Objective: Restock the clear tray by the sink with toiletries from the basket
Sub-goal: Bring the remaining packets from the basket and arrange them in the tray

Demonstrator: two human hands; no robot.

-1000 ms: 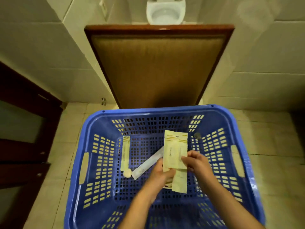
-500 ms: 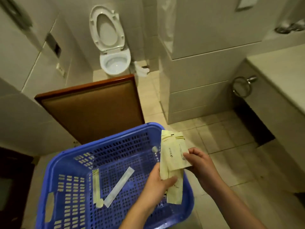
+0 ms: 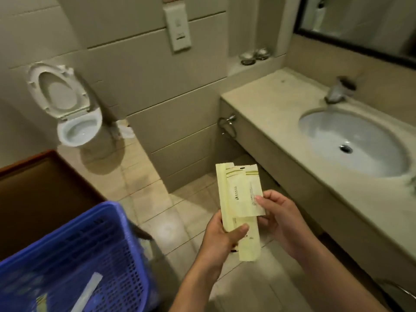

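Toiletry packets, pale yellow and flat, stand upright in a fanned stack held in the air above the tiled floor. They are between the blue basket on the left and the desk on the right. Three overlapping layers can be told apart: a narrow strip at the left, a shorter, wider packet in front, and a long one behind that hangs lowest. The overlap could hide more.

The left hand grips the lower part of the stack, thumb across the front and fingers closed behind. The right hand pinches the right edge of the front packet, with its thumb on the face and its fingers curled behind. Both forearms reach in from the bottom of the view.

The one basket sits at the lower left, partly out of view. Two things show inside it: a long clear strip packet and a blurred pale item beside it. One brown wooden panel lies behind the basket.

The desk carries one oval sink with one tap behind it. One towel ring hangs on the desk's end. One dark-framed mirror is on the wall above. One toilet stands at the far left with its seat raised.
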